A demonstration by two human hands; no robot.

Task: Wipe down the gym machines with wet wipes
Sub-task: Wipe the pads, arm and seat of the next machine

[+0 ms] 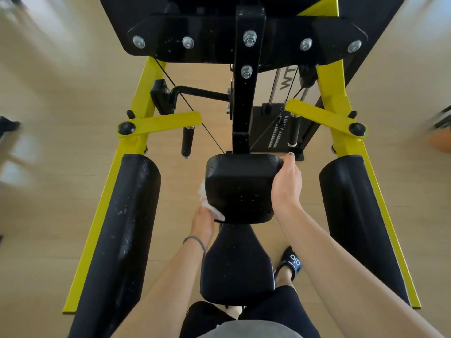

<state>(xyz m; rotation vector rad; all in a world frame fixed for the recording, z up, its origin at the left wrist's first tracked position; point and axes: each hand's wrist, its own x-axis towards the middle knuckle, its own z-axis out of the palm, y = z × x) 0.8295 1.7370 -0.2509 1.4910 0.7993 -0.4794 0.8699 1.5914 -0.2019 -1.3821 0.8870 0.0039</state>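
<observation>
Pressing white wet wipe (pixel 210 205) against back pad (pixel 240 189) left edge: left hand (pixel 202 222), grip likely pinching it. Right hand (pixel 286 181) clasps pad's right side.

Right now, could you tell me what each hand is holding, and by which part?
The left hand grips a white wipe against the back pad's lower left edge. The right hand holds that pad by its right side, fingers curled over the top corner.

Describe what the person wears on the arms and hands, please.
Both forearms are bare, with no sleeves and no gloves. The left wrist carries a thin grey band, like a hair tie. On the right hand, one fingernail looks dark, as if painted. No watch or rings are visible.
</observation>
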